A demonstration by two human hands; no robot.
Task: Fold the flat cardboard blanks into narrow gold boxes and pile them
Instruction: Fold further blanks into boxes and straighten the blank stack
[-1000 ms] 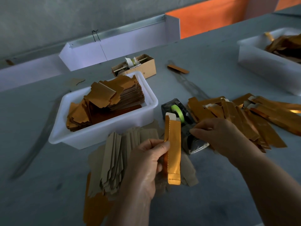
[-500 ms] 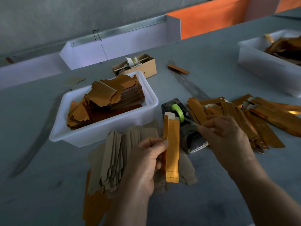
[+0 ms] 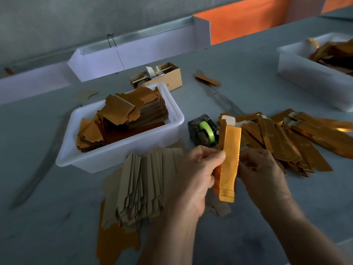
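Head view, near to far: lowest at 6 o'clock, two forearms rising toward frame centre; left hand (image 3: 193, 178) pinching the left edge of the gold box (image 3: 229, 159) between thumb and curled fingers, right hand (image 3: 261, 173) curled against its right edge at 3 o'clock of the box, fingertips tucked behind it, whether holding tape cannot be told. Box upright between both hands, long axis running 12 to 6 o'clock with a slight lean toward 1, pale tuck flap at the top, stitched-looking flap at the bottom. Both hands touching it, so equally near; left carrying the grip, right free for the working move, by judgement a sealing or flap-closing step. At 9 o'clock of the left hand, a fanned stack of flat blanks (image 3: 145, 186) lying pale side up on the grey table (image 3: 47, 217), more gold sheet under it. Beyond, at 10 o'clock, a white tub (image 3: 122, 148) holding further gold blanks. At 12 o'clock just behind the box, a tape dispenser (image 3: 202, 132) with a green roll. At 2 to 3 o'clock, the pile of finished boxes (image 3: 286, 138), lying flat, axes fanned, nearest the right hand, so likely the drop side. Farthest: small brown carton (image 3: 164, 77), second white tub (image 3: 313, 73) at upper right
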